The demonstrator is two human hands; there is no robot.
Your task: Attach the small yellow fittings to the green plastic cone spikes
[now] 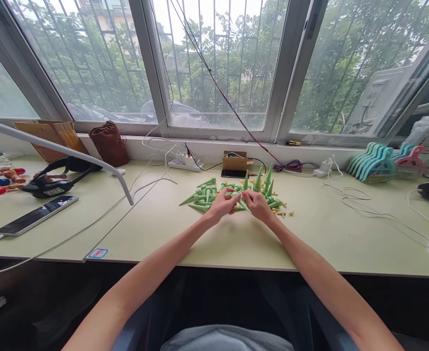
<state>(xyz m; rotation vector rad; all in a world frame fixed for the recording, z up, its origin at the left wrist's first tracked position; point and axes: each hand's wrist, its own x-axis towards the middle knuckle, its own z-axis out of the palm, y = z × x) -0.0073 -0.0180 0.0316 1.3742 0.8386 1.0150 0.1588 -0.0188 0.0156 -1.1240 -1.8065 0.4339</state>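
Grey clothing (227, 340); table edge (236, 267); hands (221, 204) (258, 205) well inside, apparently holding green spike (245, 206)

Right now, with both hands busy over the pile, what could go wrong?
The upright green spikes stand just beyond the right hand, so a bump from it might topple one. Small yellow pieces lie loose beside that hand and could be scattered by the forearm. The held spike points down between the left hand and the right; if the grip loosened, it might drop onto the table.
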